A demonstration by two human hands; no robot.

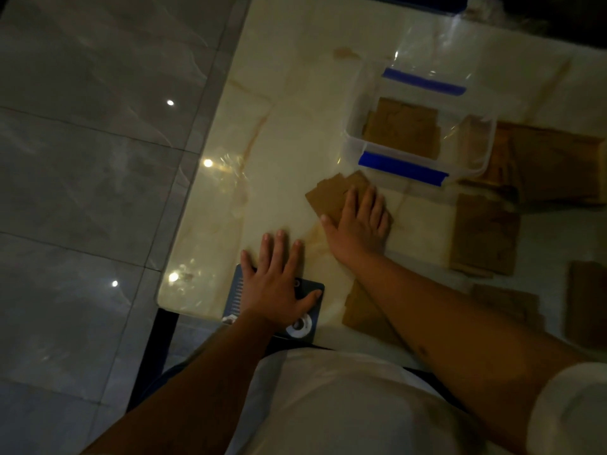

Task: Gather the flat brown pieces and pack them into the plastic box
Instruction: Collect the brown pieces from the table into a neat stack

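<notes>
A clear plastic box [353, 139] with blue clips stands on the pale marble table, and flat brown pieces [405, 129] lie inside it. Just in front of the box a small pile of brown pieces [331, 195] lies on the table. My right hand [359, 224] lies flat on that pile, fingers spread. My left hand [279, 280] rests flat, fingers apart, on a dark blue device [312, 323] at the near table edge. More brown pieces lie to the right [486, 234] and under my right forearm [361, 310].
A clear lid [433, 57] with a blue clip lies behind the box. Larger brown sheets [555, 165] are stacked to the right of the box, with others at the far right [588, 303]. The table's left edge [197, 192] drops to a grey tiled floor.
</notes>
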